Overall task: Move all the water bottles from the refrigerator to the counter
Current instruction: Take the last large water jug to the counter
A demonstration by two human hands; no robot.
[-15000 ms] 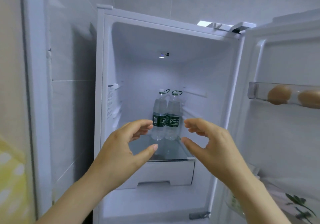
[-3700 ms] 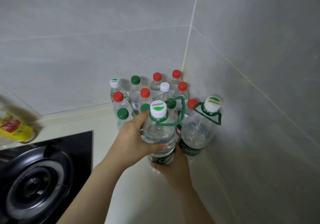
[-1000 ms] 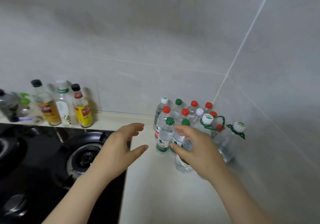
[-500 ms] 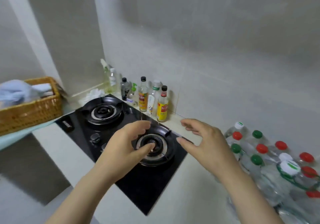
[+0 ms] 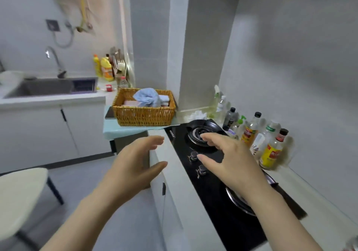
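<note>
Both my hands are raised in front of me and hold nothing. My left hand (image 5: 133, 165) hovers beside the front edge of the counter (image 5: 174, 165), fingers relaxed and apart. My right hand (image 5: 228, 161) hangs over the black gas hob (image 5: 211, 192), fingers loosely spread above the knobs. No water bottles and no refrigerator are in view.
Several sauce and oil bottles (image 5: 271, 150) stand along the wall behind the hob. A wicker basket (image 5: 144, 113) with cloths sits on a pale blue board past the hob. The sink (image 5: 48, 87) with its tap is at the far left. A pale chair seat (image 5: 17, 198) is low left.
My view has swung left, away from the group of water bottles at the counter's corner, which has left the frame. Both hands stay empty and moved along with the turn.
</note>
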